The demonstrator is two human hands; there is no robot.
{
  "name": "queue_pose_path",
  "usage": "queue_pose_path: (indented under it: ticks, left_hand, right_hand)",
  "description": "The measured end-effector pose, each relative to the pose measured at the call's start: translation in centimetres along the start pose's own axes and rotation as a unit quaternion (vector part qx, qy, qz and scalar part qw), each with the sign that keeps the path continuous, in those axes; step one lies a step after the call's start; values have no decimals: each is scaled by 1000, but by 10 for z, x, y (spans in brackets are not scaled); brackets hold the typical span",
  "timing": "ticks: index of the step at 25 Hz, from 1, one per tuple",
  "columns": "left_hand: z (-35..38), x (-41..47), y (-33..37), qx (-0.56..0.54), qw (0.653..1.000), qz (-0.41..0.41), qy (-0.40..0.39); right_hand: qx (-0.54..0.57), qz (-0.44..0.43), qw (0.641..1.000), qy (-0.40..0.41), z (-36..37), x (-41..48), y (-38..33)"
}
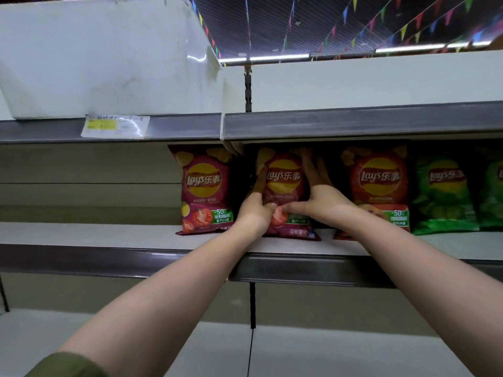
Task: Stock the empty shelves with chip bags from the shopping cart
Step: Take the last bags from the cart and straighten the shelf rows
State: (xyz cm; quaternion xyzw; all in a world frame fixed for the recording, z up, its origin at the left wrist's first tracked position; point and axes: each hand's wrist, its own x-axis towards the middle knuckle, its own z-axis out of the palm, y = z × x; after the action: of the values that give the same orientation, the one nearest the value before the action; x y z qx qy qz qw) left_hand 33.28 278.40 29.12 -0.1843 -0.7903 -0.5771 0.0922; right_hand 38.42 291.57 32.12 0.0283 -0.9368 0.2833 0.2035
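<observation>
A dark red tomato chip bag [283, 183] stands upright on the middle shelf [95, 235]. My left hand [254, 213] grips its lower left side, thumb on the front. My right hand [318, 197] grips its right side, thumb on the front and fingers curled behind the bag. Another dark red tomato bag [204, 189] stands just to its left. An orange-red bag [379, 183] and a green bag [442, 191] stand to the right. The shopping cart is out of view.
The top shelf [353, 121] overhangs the bags, with a price label [115, 126] on its left rail. A white angled panel [95, 55] sits above at left. A lower shelf [340, 349] lies below. A second green bag [494, 186] shows at the right edge.
</observation>
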Motion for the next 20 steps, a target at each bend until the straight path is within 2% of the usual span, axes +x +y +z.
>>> queue_pose_path:
  ticks: [4, 9, 11, 14, 17, 18, 20]
  left_hand:
    - [-3, 5, -5, 30, 999, -8, 30]
    - [-6, 13, -9, 44, 999, -19, -7]
    - [-5, 16, -12, 33, 999, -25, -15]
    - [-5, 18, -9, -17, 1000, -11, 2]
    - [-7, 9, -4, -78, 996, 23, 25]
    - [-6, 5, -3, -64, 996, 40, 36]
    - [-1, -6, 5, 36, 992, 81, 91]
  right_hand:
    - [62, 86, 994, -11, 25, 7, -7]
    - [73, 142, 986, -47, 24, 15, -4]
    - [86, 152, 984, -38, 25, 15, -4]
    - [101, 121, 987, -8, 21, 8, -9]
    - [40, 53, 997, 30, 4, -9, -14]
    - [10, 27, 998, 62, -4, -14, -13]
    - [-26, -13, 989, 142, -22, -25, -3]
